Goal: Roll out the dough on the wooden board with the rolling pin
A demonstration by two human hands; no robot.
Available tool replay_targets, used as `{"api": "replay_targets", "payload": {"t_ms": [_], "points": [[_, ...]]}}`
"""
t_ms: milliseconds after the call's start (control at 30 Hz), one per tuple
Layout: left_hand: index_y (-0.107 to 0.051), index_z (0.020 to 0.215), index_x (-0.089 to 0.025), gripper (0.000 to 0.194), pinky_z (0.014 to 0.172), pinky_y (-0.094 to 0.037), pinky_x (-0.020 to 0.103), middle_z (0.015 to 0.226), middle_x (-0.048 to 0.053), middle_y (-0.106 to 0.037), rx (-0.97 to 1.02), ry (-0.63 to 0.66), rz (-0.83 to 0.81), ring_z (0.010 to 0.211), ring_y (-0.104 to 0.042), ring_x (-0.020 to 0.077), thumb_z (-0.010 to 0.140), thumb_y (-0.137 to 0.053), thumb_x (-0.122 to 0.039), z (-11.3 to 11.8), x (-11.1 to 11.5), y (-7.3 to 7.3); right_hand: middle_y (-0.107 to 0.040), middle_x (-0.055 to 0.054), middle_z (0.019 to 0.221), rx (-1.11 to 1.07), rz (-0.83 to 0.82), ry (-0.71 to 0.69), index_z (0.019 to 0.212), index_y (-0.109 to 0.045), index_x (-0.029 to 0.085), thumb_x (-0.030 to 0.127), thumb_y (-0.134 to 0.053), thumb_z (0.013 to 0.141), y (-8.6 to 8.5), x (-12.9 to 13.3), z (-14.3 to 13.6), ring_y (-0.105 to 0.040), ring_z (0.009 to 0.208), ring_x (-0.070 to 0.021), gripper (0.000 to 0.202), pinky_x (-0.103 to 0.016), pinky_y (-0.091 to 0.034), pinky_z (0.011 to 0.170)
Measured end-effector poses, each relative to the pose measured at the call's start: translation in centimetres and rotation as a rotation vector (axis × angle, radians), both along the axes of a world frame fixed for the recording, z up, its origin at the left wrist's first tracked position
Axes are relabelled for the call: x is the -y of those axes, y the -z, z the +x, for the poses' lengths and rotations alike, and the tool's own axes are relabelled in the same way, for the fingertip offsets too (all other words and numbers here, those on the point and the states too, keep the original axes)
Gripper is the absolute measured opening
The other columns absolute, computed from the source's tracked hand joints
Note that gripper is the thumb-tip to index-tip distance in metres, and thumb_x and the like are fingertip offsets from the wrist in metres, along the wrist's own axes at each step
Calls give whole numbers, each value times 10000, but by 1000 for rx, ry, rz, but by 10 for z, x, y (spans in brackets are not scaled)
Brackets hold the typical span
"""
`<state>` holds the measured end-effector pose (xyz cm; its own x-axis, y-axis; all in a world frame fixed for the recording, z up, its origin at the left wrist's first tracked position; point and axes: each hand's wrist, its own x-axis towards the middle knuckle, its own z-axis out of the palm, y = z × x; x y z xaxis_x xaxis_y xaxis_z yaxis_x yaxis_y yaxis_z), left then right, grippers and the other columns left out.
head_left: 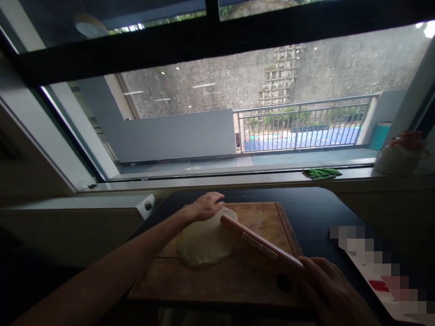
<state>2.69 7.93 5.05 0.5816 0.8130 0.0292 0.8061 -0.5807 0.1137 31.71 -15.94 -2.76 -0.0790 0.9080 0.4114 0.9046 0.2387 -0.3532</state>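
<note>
A flattened round of pale dough lies on a wooden cutting board. My left hand is at the dough's far side with its fingers stretched out; it holds nothing, and I cannot tell whether it touches the dough. In my right hand is the near end of a rolling pin, fingers wrapped round it. The pin slants away to the left, its far tip over the dough's right edge. A label strip runs along its side.
The board rests on a dark table. On the right lies a pale flat thing with a red mark, partly pixelated. A green cloth and a white pot stand on the windowsill. A radiator is at left.
</note>
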Motion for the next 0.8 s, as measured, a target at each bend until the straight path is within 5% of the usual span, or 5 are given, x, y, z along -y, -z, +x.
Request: {"api": "replay_targets", "payload": {"t_ms": [67,167,300,600,800], "points": [[-421,1315,-180,541,1073,-208,352,1402,53,-389,-29,174,-76,1320,-266,209,899,-225,-466,33,6,16,-610,-45,1042,1,-20,4,1166,-512,297,271,-415,882,-2,3,2,-625,874,-161,301,-235,-541,692],[-339,1373,-142,613,1079,-176,459,1444,86,-305,-14,108,-99,1341,-213,259,915,-119,-485,81,-1,35,-599,-48,1071,-20,-31,32,1209,-476,282,285,-404,888,-1,4,5,-614,916,-161,329,-242,-536,720],[-367,1363,-160,582,1055,-176,540,1440,98,-308,-24,14,-114,1336,-214,299,914,-154,-463,115,-16,34,-601,-43,1046,-23,-25,118,1191,-474,264,296,-372,907,2,-2,6,-608,910,-152,304,-244,-529,717],[-305,1390,-194,502,1111,-59,406,1475,44,-230,-140,210,-36,1363,-140,184,944,-144,-359,23,54,26,-603,-55,1023,101,90,5,1213,-489,311,275,-382,894,2,19,-12,-610,822,-175,339,-274,-520,665],[-288,1390,-82,604,1080,-70,532,1471,134,-197,-128,-3,-128,1362,-121,271,927,-146,-444,78,25,26,-545,-61,1095,78,-12,139,1232,-448,275,337,-353,912,2,11,-6,-574,936,-178,339,-295,-515,748]]}}
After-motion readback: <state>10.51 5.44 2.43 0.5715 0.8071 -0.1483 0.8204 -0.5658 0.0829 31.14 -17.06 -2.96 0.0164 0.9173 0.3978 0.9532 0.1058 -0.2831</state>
